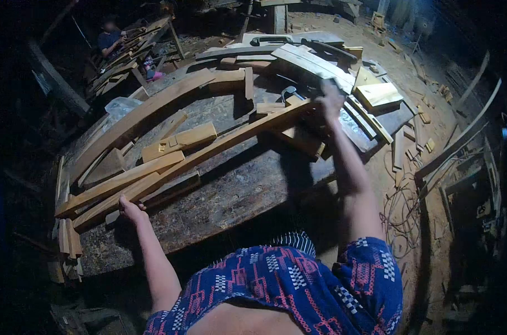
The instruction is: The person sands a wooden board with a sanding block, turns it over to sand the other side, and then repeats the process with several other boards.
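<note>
A long, narrow wooden bar (pixel 225 140) lies slantwise across the workbench (pixel 220 209). My left hand (pixel 132 211) grips its near edge toward the left end, thumb on top. At the bar's far right end is my right hand (pixel 330 106), smeared by motion. It seems closed around a small dark thing (pixel 330 86) that I cannot make out. A second wooden bar (pixel 119 183) rests alongside the first at the left. Behind them sits a wooden block with a cut opening (pixel 179 142), which resembles a hand plane.
A large curved wooden piece (pixel 136 120) spans the bench's back left. Pale boards (pixel 315 64) and a light wooden block (pixel 379 94) lie at the back right. Scraps and a tangled cable (pixel 401 215) cover the ground. Another person (pixel 111 42) sits at the far left.
</note>
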{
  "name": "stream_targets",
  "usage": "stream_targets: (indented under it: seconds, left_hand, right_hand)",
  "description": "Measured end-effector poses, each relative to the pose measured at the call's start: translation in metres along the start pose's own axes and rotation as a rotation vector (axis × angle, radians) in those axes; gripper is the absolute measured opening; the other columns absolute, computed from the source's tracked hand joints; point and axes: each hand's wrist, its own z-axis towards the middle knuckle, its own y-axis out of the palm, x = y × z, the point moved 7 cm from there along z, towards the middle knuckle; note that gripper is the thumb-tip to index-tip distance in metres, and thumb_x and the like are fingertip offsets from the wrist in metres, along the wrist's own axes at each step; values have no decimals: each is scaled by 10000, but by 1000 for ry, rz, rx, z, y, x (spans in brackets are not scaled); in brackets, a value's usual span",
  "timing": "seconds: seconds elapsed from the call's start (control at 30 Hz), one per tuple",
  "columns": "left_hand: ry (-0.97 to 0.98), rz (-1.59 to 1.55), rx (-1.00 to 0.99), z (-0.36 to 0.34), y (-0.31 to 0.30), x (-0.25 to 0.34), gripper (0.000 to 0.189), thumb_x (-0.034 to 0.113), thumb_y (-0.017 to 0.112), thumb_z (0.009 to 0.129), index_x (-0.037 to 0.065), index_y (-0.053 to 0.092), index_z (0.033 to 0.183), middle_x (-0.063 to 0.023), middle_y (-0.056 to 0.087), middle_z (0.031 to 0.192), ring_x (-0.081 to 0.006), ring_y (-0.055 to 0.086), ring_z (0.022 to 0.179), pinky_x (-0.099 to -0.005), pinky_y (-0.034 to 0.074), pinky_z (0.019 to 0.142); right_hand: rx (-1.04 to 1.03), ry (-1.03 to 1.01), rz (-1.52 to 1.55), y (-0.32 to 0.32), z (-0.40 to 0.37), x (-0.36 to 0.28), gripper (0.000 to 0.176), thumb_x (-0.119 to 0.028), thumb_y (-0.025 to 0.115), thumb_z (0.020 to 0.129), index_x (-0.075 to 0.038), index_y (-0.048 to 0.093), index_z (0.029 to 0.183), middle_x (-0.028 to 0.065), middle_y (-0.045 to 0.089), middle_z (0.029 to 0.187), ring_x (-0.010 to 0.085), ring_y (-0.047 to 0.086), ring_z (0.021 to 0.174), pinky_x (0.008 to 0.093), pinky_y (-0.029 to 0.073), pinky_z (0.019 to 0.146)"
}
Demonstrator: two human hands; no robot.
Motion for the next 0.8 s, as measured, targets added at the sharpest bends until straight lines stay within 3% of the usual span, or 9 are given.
stream_targets:
  seconds: [0.03,0.07,0.13,0.23,0.33,0.37,0.5,0.6,0.8]
  left_hand:
    - [-22,20,-33,0,2,-2,353,412,488,748,60,482,772,-51,443,554,-127,382,370,-236,293,316]
    - [-26,23,-39,-2,2,-3,353,412,488,748,60,482,772,-51,443,554,-127,382,370,-236,293,316]
    - [-37,-13,-81,-5,6,-2,399,463,475,744,66,472,777,-37,436,554,-118,384,380,-231,292,325]
    - [-84,58,-24,-10,5,-1,420,496,473,733,78,465,773,-26,439,558,-113,387,388,-226,291,329]
    - [-108,10,-80,4,6,-13,415,502,493,717,89,465,759,-22,442,555,-111,383,382,-227,291,329]
    - [-107,-17,-101,-1,9,-9,416,498,507,708,86,458,739,-23,437,549,-114,381,377,-231,292,327]
    - [-99,3,-42,-22,8,8,430,487,524,700,65,459,747,-34,431,551,-122,382,377,-235,290,323]
    - [-100,7,-33,10,4,-19,430,480,526,707,63,465,793,-44,443,581,-118,388,387,-225,307,325]
    - [-93,13,-79,-8,8,-4,454,504,486,737,60,476,832,-58,454,554,-131,413,368,-239,322,317]
  right_hand:
    - [-296,92,-94,-19,-5,-67,696,-277,684,487,-98,488,1130,78,429,1209,230,388,1107,340,343,875]
    - [-116,-179,97,-2,-24,-101,697,-215,677,489,-131,471,1150,68,419,1221,233,383,1115,368,322,888]
    - [-139,-335,163,6,-71,-187,665,-57,572,545,-159,431,1186,55,401,1241,247,355,1146,410,260,925]
    - [-404,-345,352,-36,-107,-273,563,0,406,693,-204,391,1218,42,330,1295,208,281,1209,384,185,992]
    - [-396,-431,389,-26,-86,-226,623,20,463,637,-199,400,1217,42,337,1293,217,295,1197,391,194,981]
    - [-239,-445,72,-12,-81,-191,609,-3,508,608,-174,434,1188,49,361,1273,226,316,1179,387,250,934]
    - [-243,45,138,-33,-25,-74,713,-297,655,587,-171,377,1231,40,322,1302,234,288,1193,400,240,926]
    - [-216,175,-170,-11,-37,-67,730,-258,655,592,-189,345,1249,21,312,1308,221,279,1201,419,228,942]
    - [-297,-347,403,-2,-130,-319,588,12,454,616,-150,439,1180,86,372,1255,257,305,1182,444,181,962]
